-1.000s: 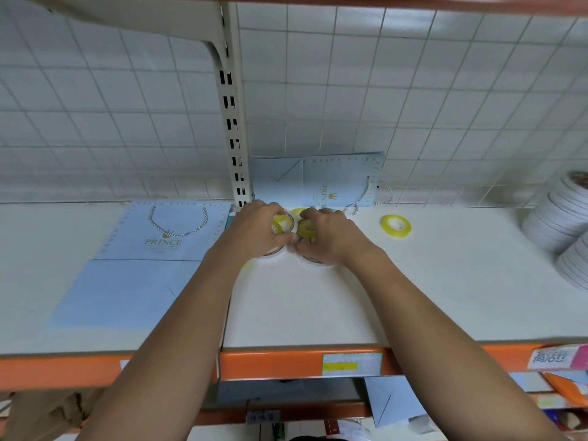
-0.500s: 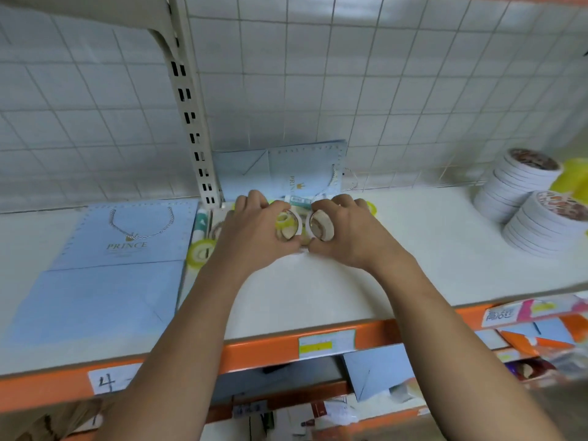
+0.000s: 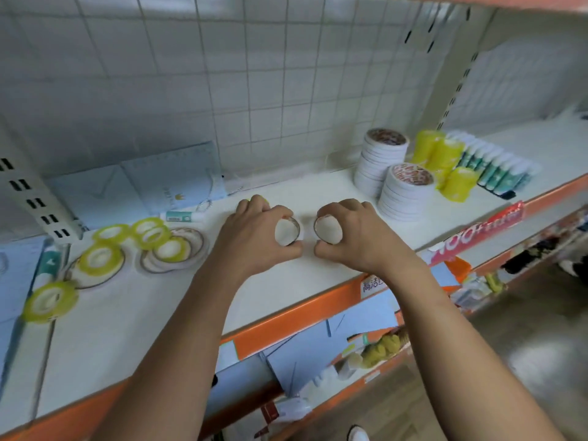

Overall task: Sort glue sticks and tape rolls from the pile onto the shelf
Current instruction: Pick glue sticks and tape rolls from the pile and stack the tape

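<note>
My left hand (image 3: 254, 232) grips a white tape roll (image 3: 287, 232) held on edge above the white shelf (image 3: 152, 316). My right hand (image 3: 356, 233) grips a second white tape roll (image 3: 327, 232) the same way, a little to the right. The two rolls are close but apart. A pile of yellow tape rolls (image 3: 149, 232) and flat white rolls (image 3: 191, 241) lies at the left, with a glue stick (image 3: 181, 215) behind it. Two stacks of white tape rolls (image 3: 405, 192) stand at the right, beside yellow rolls (image 3: 445, 157) and a row of glue sticks (image 3: 499, 167).
Blue paper bags (image 3: 136, 186) lean against the wire grid back wall. A perforated shelf upright (image 3: 28, 192) stands at the left. The orange shelf edge (image 3: 296, 323) carries price labels. Lower shelves hold more goods (image 3: 381, 345).
Both hands have lifted a white tape roll each out of the pile and carried them to the right. The view has swung right, so the sorted stacks now show.
</note>
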Tool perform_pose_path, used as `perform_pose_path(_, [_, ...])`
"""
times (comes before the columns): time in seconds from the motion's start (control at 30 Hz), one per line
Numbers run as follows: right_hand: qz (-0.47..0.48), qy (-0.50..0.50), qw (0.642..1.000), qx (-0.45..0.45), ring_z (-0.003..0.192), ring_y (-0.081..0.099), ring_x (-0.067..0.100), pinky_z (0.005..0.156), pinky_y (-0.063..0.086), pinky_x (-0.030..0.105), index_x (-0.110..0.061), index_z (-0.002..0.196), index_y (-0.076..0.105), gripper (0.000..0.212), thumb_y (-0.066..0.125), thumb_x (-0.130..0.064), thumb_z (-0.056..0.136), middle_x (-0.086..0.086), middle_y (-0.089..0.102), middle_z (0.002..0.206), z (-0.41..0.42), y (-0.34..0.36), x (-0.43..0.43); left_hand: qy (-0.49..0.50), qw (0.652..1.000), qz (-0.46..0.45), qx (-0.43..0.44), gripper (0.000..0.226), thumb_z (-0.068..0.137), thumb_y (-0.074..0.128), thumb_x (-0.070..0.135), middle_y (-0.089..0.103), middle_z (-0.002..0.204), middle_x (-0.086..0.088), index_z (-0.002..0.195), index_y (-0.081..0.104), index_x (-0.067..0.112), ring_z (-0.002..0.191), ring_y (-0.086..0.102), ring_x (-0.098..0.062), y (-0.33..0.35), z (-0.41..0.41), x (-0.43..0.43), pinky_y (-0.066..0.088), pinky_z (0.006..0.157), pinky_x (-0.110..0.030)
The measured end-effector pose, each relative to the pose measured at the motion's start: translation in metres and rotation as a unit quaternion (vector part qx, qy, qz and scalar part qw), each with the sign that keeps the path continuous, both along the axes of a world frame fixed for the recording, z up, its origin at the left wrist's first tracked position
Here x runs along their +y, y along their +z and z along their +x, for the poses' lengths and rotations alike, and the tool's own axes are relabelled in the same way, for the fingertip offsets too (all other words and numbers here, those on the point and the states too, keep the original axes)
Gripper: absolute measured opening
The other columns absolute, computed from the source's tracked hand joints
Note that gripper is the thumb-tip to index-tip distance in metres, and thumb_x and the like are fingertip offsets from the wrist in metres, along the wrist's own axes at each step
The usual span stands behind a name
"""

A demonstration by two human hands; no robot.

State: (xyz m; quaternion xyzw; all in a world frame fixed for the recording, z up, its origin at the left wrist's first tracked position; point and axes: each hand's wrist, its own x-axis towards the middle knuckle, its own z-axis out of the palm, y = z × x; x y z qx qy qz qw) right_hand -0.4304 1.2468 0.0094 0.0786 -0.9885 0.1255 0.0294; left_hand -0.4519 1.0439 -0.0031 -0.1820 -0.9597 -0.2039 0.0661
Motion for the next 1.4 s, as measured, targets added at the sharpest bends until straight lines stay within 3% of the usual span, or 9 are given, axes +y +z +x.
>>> perform_pose_path(0.23, [-0.024,-0.005,0.999,0.046,0.114,0.048,0.030,0.101,0.037,0.038,-0.023,0.123,0.059,0.067,0.056,-0.057,0.065,0.010,0.059,0.117,-0.033,0.029,0.087,0.004,1.000,0.021,0.015,0.053,0.069,0.061,0.062,0.046,0.115,0.009,0.119,0.057,0.044,0.114,0.041,-0.012,0.023,-0.032,0.086,0.040,0.081,-0.030])
perform_pose_path(0.67, [-0.055,0.045,0.997,0.041,0.118,0.046,0.030,0.101,0.042,0.039,-0.027,0.127,0.056,0.060,0.067,-0.049,0.071,0.007,0.055,0.123,-0.094,0.035,0.198,0.063,0.997,0.037,0.031,0.051,0.067,0.062,0.063,0.049,0.108,0.007,0.114,0.061,0.044,0.114,0.043,-0.017,0.031,-0.070,0.196,0.037,0.084,-0.029])
perform_pose_path(0.8, [-0.056,0.071,0.995,0.045,0.121,0.047,0.025,0.101,0.043,0.039,-0.029,0.127,0.055,0.060,0.066,-0.054,0.074,0.003,0.056,0.126,-0.105,0.030,0.207,0.071,0.996,0.039,0.023,0.050,0.068,0.066,0.060,0.051,0.110,0.000,0.113,0.064,0.040,0.115,0.044,-0.022,0.038,-0.073,0.207,0.041,0.092,-0.034])
perform_pose_path(0.87, [-0.055,0.089,0.994,0.041,0.123,0.046,0.024,0.103,0.042,0.040,-0.029,0.130,0.053,0.066,0.066,-0.060,0.073,0.002,0.055,0.130,-0.107,0.029,0.213,0.068,0.997,0.029,0.017,0.056,0.065,0.063,0.062,0.052,0.112,0.000,0.116,0.063,0.039,0.117,0.044,-0.021,0.044,-0.075,0.213,0.042,0.096,-0.036])
perform_pose_path(1.0, [-0.044,0.121,0.991,-0.047,0.131,0.042,0.025,0.106,0.039,0.043,-0.033,0.142,0.040,0.097,0.063,-0.076,0.059,-0.001,0.047,0.141,-0.115,0.040,0.233,0.043,0.999,0.028,-0.004,0.061,0.067,0.064,0.063,0.051,0.114,0.003,0.122,0.061,0.039,0.117,0.043,-0.017,0.056,-0.079,0.235,0.042,0.098,-0.040])
perform_pose_path(1.1, [-0.082,0.118,0.985,-0.097,0.128,0.046,0.016,0.096,0.043,0.032,-0.030,0.145,0.038,0.101,0.078,-0.066,0.059,-0.005,0.048,0.141,-0.122,0.049,0.254,0.030,1.000,0.006,-0.003,0.062,0.069,0.066,0.063,0.050,0.120,0.004,0.126,0.058,0.039,0.120,0.042,-0.017,0.060,-0.084,0.253,0.043,0.099,-0.041])
perform_pose_path(1.2, [-0.079,0.112,0.983,-0.119,0.119,0.052,0.012,0.085,0.042,0.027,-0.026,0.143,0.043,0.092,0.082,-0.056,0.065,-0.007,0.053,0.137,-0.123,0.053,0.268,0.016,1.000,-0.008,-0.011,0.060,0.069,0.066,0.065,0.051,0.120,0.005,0.123,0.060,0.040,0.119,0.044,-0.017,0.061,-0.087,0.267,0.045,0.096,-0.042])
perform_pose_path(1.3, [-0.059,0.134,0.982,-0.116,0.107,0.058,0.017,0.089,0.050,0.038,-0.019,0.123,0.059,0.066,0.082,-0.050,0.069,-0.003,0.061,0.122,-0.122,0.055,0.268,-0.002,1.000,-0.019,-0.014,0.060,0.066,0.066,0.068,0.057,0.111,0.006,0.115,0.066,0.034,0.108,0.051,-0.014,0.058,-0.089,0.277,0.049,0.088,-0.041])
perform_pose_path(1.4, [-0.060,0.144,0.981,-0.111,0.102,0.060,0.019,0.088,0.051,0.042,-0.016,0.117,0.062,0.060,0.082,-0.046,0.070,-0.001,0.063,0.116,-0.122,0.057,0.268,0.004,0.999,-0.022,-0.023,0.075,0.059,0.068,0.076,0.058,0.110,0.006,0.115,0.064,0.027,0.103,0.054,-0.014,0.056,-0.090,0.278,0.050,0.086,-0.039])
